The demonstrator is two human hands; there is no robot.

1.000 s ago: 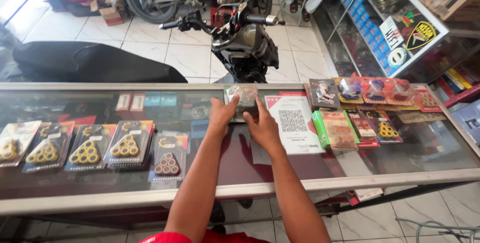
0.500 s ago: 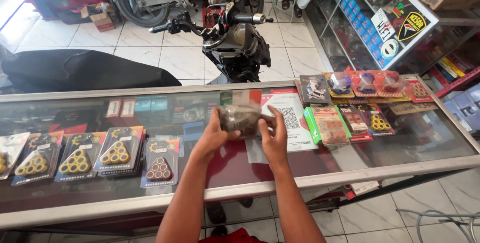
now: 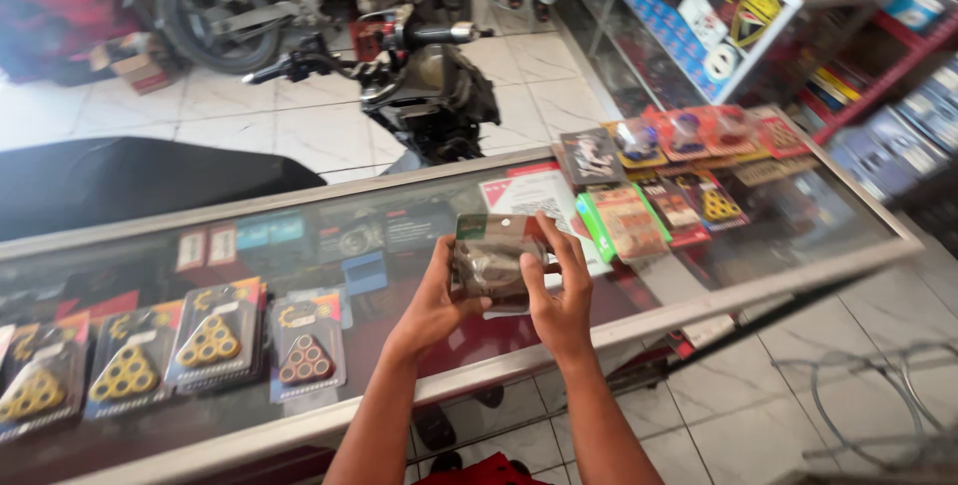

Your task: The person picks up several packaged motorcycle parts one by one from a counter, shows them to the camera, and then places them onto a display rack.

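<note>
Hands meet over the glass counter [image 3: 798, 245] in the head view: the left hand [image 3: 434, 307] and the right hand [image 3: 559, 295] together hold a clear plastic packet [image 3: 491, 260] with a green strip along its top edge, lifted just above the countertop. The left hand's fingers curl around the packet's left side, the right hand's fingers wrap its right edge with the thumb across the front. Dark, glossy contents show through the crinkled film; what they are cannot be told.

On the glass to the left lie blister packs [image 3: 210, 340] with yellow rollers stacked in triangles, and beside them one pack with red rollers [image 3: 306, 357]. Behind the packet lies a white paper sheet [image 3: 534, 196] with a red header. To the right sit a green-edged flat package [image 3: 624, 221] and a row of red-backed bubble packs [image 3: 699, 131] near the counter's far corner. Small red and blue boxes show beneath the glass. Beyond the counter stands a black motorcycle [image 3: 424, 86] on white floor tiles, and a shelf with blue boxes [image 3: 659, 21] rises at the right.
</note>
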